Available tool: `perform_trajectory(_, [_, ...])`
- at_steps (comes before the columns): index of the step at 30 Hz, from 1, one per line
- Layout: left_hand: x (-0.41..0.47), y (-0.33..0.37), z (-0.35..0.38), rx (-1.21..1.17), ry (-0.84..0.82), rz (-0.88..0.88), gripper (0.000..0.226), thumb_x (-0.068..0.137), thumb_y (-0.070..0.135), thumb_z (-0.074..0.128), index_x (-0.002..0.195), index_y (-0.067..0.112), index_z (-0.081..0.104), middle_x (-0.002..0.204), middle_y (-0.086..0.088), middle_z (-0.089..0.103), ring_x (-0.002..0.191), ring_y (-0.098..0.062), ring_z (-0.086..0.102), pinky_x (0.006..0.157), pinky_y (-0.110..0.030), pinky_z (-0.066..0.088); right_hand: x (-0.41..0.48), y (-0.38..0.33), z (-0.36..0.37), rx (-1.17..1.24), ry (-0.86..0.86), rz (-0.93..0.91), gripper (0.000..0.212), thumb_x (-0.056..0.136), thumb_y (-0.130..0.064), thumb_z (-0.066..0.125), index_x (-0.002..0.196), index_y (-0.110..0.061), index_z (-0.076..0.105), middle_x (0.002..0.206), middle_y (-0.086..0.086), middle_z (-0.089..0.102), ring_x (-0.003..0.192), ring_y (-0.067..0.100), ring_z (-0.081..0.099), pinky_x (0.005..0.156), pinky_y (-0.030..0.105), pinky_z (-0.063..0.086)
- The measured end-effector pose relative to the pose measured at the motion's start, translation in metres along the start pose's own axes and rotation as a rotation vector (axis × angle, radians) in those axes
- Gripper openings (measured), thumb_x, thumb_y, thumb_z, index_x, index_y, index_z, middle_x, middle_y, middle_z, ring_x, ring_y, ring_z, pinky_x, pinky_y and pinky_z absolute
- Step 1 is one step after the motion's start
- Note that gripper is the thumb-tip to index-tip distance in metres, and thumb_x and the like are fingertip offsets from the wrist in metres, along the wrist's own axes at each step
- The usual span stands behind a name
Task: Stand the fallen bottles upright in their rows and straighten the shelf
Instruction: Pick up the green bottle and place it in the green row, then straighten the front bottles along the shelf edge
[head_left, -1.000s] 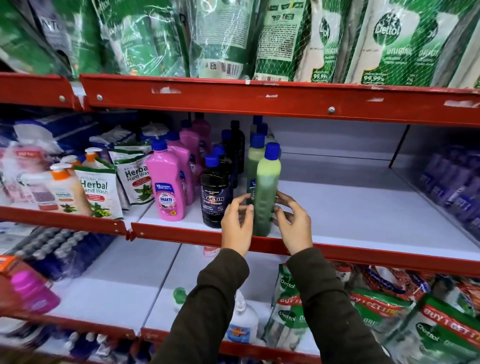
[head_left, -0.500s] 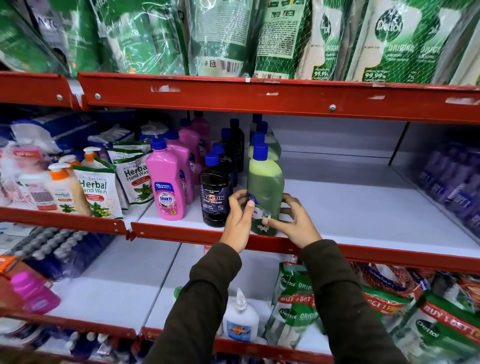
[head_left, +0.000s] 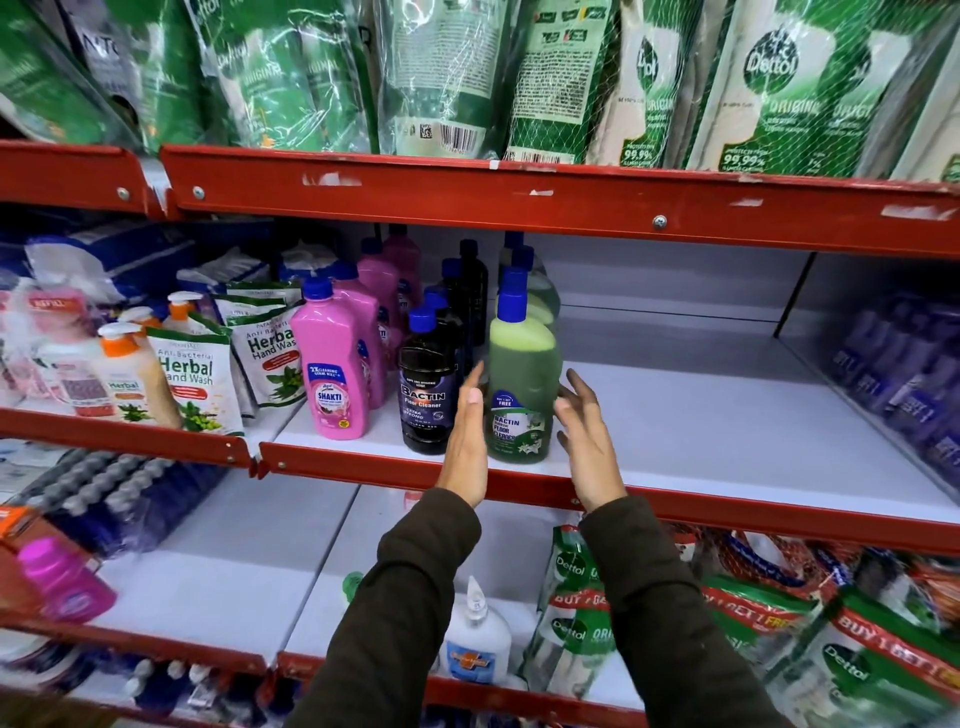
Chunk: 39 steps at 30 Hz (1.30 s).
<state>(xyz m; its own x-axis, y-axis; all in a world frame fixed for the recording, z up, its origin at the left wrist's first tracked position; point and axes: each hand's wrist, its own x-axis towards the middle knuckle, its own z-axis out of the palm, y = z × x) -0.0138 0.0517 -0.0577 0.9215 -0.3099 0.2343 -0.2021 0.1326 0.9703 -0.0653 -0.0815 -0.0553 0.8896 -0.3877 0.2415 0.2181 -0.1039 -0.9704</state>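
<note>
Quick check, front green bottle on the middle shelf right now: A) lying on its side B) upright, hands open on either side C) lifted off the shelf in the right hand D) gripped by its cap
B: the green bottle stands upright on the shelf, with the left hand and right hand open beside it, neither closed around it.

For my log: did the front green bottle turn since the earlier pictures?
Yes. The green bottle turned its label toward the shelf's red front edge; earlier its narrow side faced front.
</note>
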Motion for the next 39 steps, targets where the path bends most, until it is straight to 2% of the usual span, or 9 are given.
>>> perform_trajectory(3, [0.0, 0.012, 0.001, -0.035, -0.067, -0.034, 0.061, 0.102, 0.05, 0.004, 0.155, 0.032, 0.024, 0.147, 0.011, 0.043, 0.129, -0.004, 0.044, 0.085, 0.001, 0.041, -0.006, -0.007, 0.007, 0.105, -0.042, 0.045, 0.056, 0.099, -0.056, 0.023, 0.152, -0.039, 0.028, 0.144, -0.021, 0.043, 0.134, 0.007, 0.042, 0.106, 0.024, 0.036])
perform_trajectory(8, [-0.008, 0.022, 0.0, -0.031, -0.063, -0.065, 0.066, 0.097, 0.056, 0.001, 0.153, 0.034, 0.027, 0.141, 0.015, 0.045, 0.122, -0.001, 0.046, 0.098, -0.016, 0.034, -0.018, -0.015, 0.012, 0.069, -0.111, 0.03, 0.051, 0.105, -0.044, 0.008, 0.154, -0.038, 0.018, 0.126, -0.037, 0.042, 0.113, -0.018, 0.043, 0.078, -0.005, 0.041])
perform_trajectory(11, [-0.022, 0.027, -0.001, -0.004, -0.068, -0.036, 0.07, 0.092, 0.062, 0.004, 0.152, 0.036, 0.029, 0.129, 0.028, 0.048, 0.108, 0.019, 0.047, 0.088, -0.002, 0.037, -0.028, -0.019, 0.013, 0.074, -0.114, 0.03, 0.052, 0.104, -0.045, 0.007, 0.155, -0.037, 0.017, 0.141, -0.026, 0.039, 0.124, -0.009, 0.043, 0.082, -0.006, 0.039])
perform_trajectory(16, [-0.038, 0.029, 0.0, -0.033, -0.047, -0.025, 0.083, 0.083, 0.082, 0.012, 0.152, 0.039, 0.029, 0.151, 0.016, 0.037, 0.141, -0.003, 0.035, 0.122, -0.031, 0.023, -0.04, -0.018, 0.014, 0.101, -0.076, -0.002, 0.051, 0.105, -0.044, 0.009, 0.155, -0.038, 0.016, 0.16, -0.016, 0.026, 0.15, 0.006, 0.024, 0.121, 0.024, 0.022])
perform_trajectory(23, [-0.039, 0.017, -0.002, 0.028, -0.086, -0.005, 0.09, 0.074, 0.094, 0.018, 0.151, 0.049, 0.026, 0.162, 0.012, 0.033, 0.151, -0.007, 0.029, 0.127, -0.046, 0.018, -0.049, -0.024, 0.017, 0.066, -0.076, -0.005, 0.045, 0.104, -0.049, 0.009, 0.147, -0.048, 0.022, 0.152, -0.02, 0.031, 0.145, 0.004, 0.027, 0.112, 0.017, 0.026])
perform_trajectory(27, [-0.048, 0.016, -0.006, 0.057, 0.02, 0.103, 0.094, 0.07, 0.095, 0.016, 0.15, 0.046, 0.025, 0.163, 0.01, 0.029, 0.151, -0.004, 0.025, 0.127, -0.039, 0.015, -0.055, -0.015, 0.031, 0.021, 0.263, -0.146, 0.057, 0.098, -0.048, 0.024, 0.151, -0.028, 0.035, 0.155, -0.009, 0.035, 0.143, 0.004, 0.033, 0.114, 0.022, 0.025])
perform_trajectory(30, [-0.047, 0.012, -0.023, -0.005, 0.242, 0.205, 0.091, 0.079, 0.087, 0.019, 0.149, 0.032, 0.037, 0.153, 0.004, 0.044, 0.142, -0.01, 0.04, 0.122, -0.04, 0.029, -0.066, -0.01, 0.055, 0.002, 0.531, -0.368, 0.039, 0.098, -0.03, 0.032, 0.127, -0.021, 0.056, 0.125, -0.001, 0.052, 0.117, 0.01, 0.051, 0.101, 0.027, 0.041])
perform_trajectory(34, [-0.028, 0.012, -0.055, -0.071, 0.373, 0.221, 0.073, 0.091, 0.069, 0.021, 0.15, 0.028, 0.038, 0.153, 0.003, 0.045, 0.142, -0.014, 0.042, 0.122, -0.048, 0.029, -0.068, 0.001, 0.1, -0.063, 0.256, -0.408, 0.04, 0.099, -0.017, 0.033, 0.131, -0.015, 0.057, 0.132, -0.001, 0.054, 0.126, 0.013, 0.051, 0.108, 0.03, 0.04])
perform_trajectory(39, [-0.006, 0.024, -0.079, -0.134, 0.158, 0.047, 0.093, 0.08, 0.087, 0.02, 0.154, 0.031, 0.029, 0.161, 0.012, 0.031, 0.147, -0.004, 0.03, 0.127, -0.036, 0.019, -0.038, 0.006, 0.144, 0.064, 0.071, -0.087, 0.054, 0.093, -0.054, 0.031, 0.146, -0.044, 0.025, 0.16, -0.021, 0.022, 0.152, 0.001, 0.015, 0.126, 0.033, 0.012])
